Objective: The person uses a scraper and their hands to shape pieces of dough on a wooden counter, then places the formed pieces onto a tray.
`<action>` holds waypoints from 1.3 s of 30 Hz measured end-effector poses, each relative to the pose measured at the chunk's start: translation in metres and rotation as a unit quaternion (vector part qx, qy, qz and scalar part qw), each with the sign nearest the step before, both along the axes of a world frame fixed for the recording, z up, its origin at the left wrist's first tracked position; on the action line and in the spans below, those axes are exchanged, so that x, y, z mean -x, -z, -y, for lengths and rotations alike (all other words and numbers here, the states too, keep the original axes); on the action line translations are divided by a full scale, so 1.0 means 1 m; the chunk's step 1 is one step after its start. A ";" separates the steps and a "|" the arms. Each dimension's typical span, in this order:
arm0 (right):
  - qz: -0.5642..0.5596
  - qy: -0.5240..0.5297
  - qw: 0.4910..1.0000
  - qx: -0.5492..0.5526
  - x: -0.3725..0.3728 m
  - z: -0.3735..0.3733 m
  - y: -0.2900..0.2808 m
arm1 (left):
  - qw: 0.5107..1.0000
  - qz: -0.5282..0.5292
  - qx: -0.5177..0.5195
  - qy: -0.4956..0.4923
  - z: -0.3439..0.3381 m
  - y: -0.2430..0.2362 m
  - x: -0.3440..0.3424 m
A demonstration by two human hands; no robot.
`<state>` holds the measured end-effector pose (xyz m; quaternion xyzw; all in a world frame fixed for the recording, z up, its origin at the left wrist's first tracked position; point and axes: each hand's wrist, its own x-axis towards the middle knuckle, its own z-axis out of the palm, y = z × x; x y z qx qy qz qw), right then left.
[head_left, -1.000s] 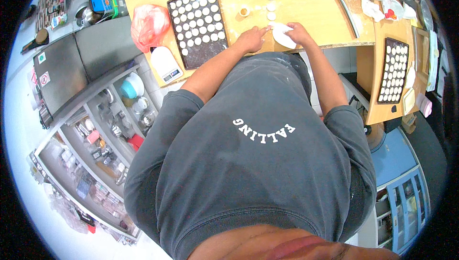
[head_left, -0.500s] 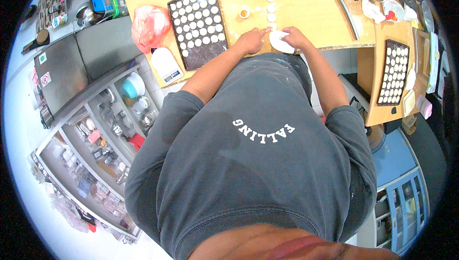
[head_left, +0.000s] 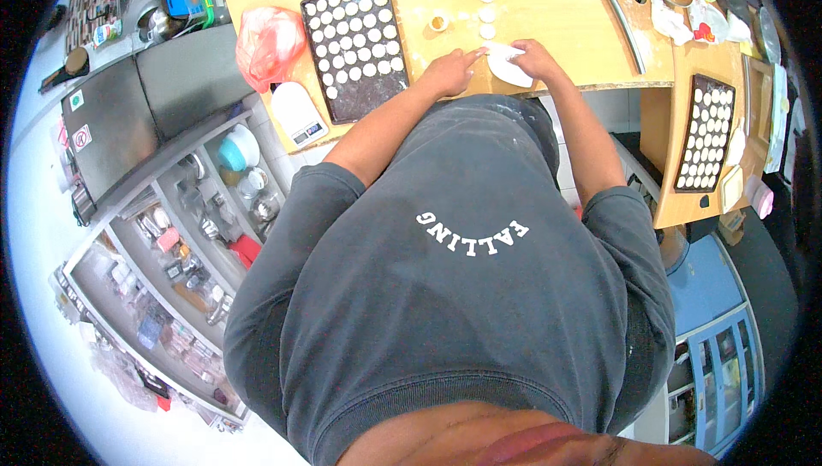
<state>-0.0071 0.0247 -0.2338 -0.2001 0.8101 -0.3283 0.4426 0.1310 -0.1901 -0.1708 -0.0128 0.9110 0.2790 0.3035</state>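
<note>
My right hand (head_left: 537, 61) grips a white, curved dough scraper (head_left: 511, 70), held low over the table near its front edge. My left hand (head_left: 452, 73) is beside it, index finger stretched out to the scraper's left tip; its other fingers look partly curled. Whether that fingertip touches dough is too small to tell. Beyond the scraper, small pale dough rounds (head_left: 487, 14) stand in a line running away from me. To the left lies a dark baking tray (head_left: 370, 89) with rows of similar rounds, its near end bare.
A small cup (head_left: 438, 24) with orange contents stands between tray and dough line. At left are a white kitchen scale (head_left: 295, 110) and a reddish plastic bag (head_left: 267, 42). A metal tube (head_left: 618, 16) lies at right; another filled tray (head_left: 706, 132) rests on the side table.
The scraper and my right hand have shifted slightly away from me and right. The nearest dough round of the line no longer shows by my left fingertip. My left hand has barely moved.
</note>
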 end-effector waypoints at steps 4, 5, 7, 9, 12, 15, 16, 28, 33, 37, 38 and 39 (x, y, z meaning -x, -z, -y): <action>0.015 -0.007 1.000 0.019 -0.006 0.001 0.000 | 1.000 -0.006 0.014 -0.003 -0.001 0.004 -0.001; 0.014 -0.005 1.000 0.019 -0.006 0.000 0.003 | 1.000 -0.016 0.005 -0.001 -0.001 0.003 0.000; -0.019 -0.006 1.000 0.013 -0.004 -0.004 0.008 | 1.000 -0.026 -0.005 0.004 -0.002 0.002 0.003; 0.026 0.010 0.999 0.024 -0.006 0.000 -0.005 | 1.000 -0.004 -0.008 -0.001 -0.002 -0.002 0.004; 0.060 0.031 0.997 0.037 -0.011 0.004 -0.021 | 0.999 -0.030 -0.024 0.002 -0.002 0.002 -0.001; 0.019 0.047 0.998 0.045 -0.018 0.000 -0.013 | 0.999 -0.024 -0.034 -0.002 -0.004 0.001 0.000; -0.010 0.056 0.997 0.052 -0.019 -0.004 -0.005 | 0.999 -0.025 -0.035 0.002 -0.005 -0.001 0.002; 0.004 0.137 0.990 0.021 -0.033 0.002 -0.001 | 0.999 -0.019 -0.033 -0.008 -0.009 0.003 0.005; 0.058 0.104 0.993 0.011 -0.025 0.000 -0.002 | 0.999 -0.015 -0.033 -0.010 -0.006 0.007 0.002; 0.031 0.106 0.994 0.008 -0.020 -0.001 0.007 | 0.999 -0.010 -0.036 -0.015 -0.007 0.005 0.002; 0.031 0.107 0.994 0.007 -0.021 0.000 0.010 | 0.999 -0.010 -0.035 -0.022 -0.009 0.004 0.003; 0.042 0.081 0.996 0.015 -0.022 0.000 0.013 | 0.999 -0.009 -0.034 -0.029 -0.010 0.003 0.005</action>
